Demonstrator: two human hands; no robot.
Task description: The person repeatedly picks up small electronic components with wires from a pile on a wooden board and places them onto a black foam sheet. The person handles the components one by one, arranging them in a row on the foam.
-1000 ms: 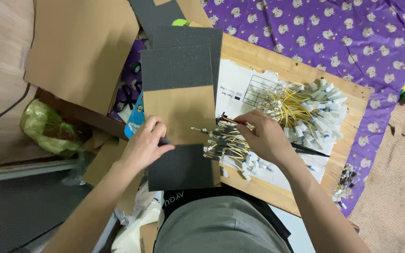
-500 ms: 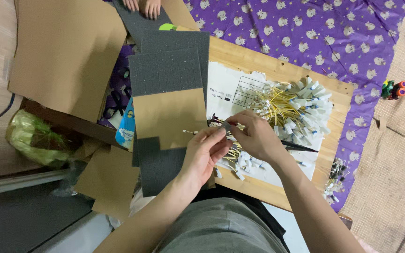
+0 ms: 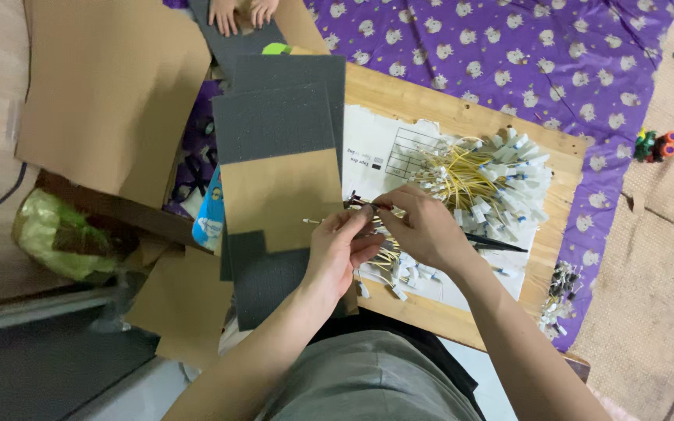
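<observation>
A small bundle of thin yellow wires (image 3: 364, 209) sat near the middle of the view, above the wooden board (image 3: 462, 117) that served as the surface. The left hand (image 3: 337, 249) pinched one end of it, the grip narrow around the wires. The right hand (image 3: 423, 226) met it from 3 o'clock, fingertips closed on the same bundle. At 2 o'clock a big pile of yellow wires with white tags (image 3: 485, 175) lay on a printed paper sheet (image 3: 388, 144). At 10 o'clock lay grey foam sheets (image 3: 274, 117) and brown cardboard (image 3: 111, 86). At 12 o'clock, another person's hands (image 3: 239, 12) touched the foam.
</observation>
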